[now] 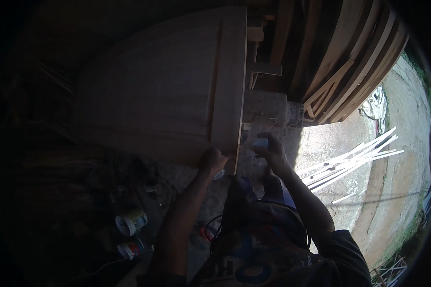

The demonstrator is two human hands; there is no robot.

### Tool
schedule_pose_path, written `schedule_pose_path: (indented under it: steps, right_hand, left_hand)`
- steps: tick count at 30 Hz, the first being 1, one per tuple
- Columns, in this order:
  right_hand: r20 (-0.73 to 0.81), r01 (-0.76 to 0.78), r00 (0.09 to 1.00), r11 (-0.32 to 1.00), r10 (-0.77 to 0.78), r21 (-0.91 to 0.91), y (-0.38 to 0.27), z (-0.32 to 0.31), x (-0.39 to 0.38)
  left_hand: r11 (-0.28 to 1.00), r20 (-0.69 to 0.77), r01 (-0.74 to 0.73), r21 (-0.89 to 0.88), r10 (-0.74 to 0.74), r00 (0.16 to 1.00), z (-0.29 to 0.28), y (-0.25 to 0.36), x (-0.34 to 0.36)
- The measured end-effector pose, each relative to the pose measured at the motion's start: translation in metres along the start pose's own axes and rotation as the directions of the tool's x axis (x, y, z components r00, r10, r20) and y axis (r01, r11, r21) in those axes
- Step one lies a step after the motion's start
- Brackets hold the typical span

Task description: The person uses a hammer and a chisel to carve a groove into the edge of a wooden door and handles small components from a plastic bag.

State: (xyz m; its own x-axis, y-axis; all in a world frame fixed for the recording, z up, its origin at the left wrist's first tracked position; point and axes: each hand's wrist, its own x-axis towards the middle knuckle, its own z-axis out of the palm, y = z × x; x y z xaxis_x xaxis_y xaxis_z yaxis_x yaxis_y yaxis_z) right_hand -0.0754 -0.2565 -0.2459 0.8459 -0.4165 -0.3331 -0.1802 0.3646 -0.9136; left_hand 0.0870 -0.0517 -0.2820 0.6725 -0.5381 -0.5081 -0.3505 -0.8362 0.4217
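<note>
A large wooden panel [177, 91], like a door leaf with a groove along its right part, lies in dim light before me. At the panel's near edge, close to its right corner, my left hand [212, 161] is closed in a fist. A small whitish scrap [219, 174] shows just below that fist; whether the hand grips it or the panel's edge is hidden. My right hand [274, 154] is raised to the right of the panel, apart from it. Its fingers are bent around a small pale bluish piece [260, 142], too dark to name.
Two buckets [131, 223] stand on the dark floor at lower left. Long boards [354, 62] lean at upper right. Thin white strips [349, 160] lie on sunlit ground at right, near a whitish sack [374, 104]. Wooden supports [255, 36] stick out beside the panel.
</note>
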Motion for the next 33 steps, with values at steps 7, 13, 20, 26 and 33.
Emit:
schedule_pose_path:
  steps: [7,13,20,26,33]
  right_hand:
    - [0.138,0.319,0.948,0.88,-0.288,-0.351,0.015,0.02,0.028]
    - [0.177,0.307,0.95,0.871,-0.257,-0.383,0.013,0.022,0.033]
    - [0.167,0.205,0.976,0.849,-0.14,-0.488,0.015,0.017,0.028]
    - [0.214,0.311,0.95,0.773,-0.229,-0.553,0.004,0.025,0.021]
    - [0.249,0.369,0.929,0.709,-0.273,-0.601,-0.002,0.034,0.02]
  left_hand:
    - [0.989,-0.069,0.104,-0.104,-0.111,0.991,0.007,0.006,-0.011]
    - [0.975,0.027,0.22,-0.026,-0.22,0.975,-0.025,0.039,-0.025]
    - [0.974,-0.003,0.214,-0.077,-0.215,0.977,-0.018,0.034,-0.023]
    - [0.969,-0.007,0.223,-0.101,-0.225,0.974,-0.022,0.038,-0.028]
    - [0.973,-0.005,0.203,-0.111,-0.205,0.979,-0.033,0.046,-0.035]
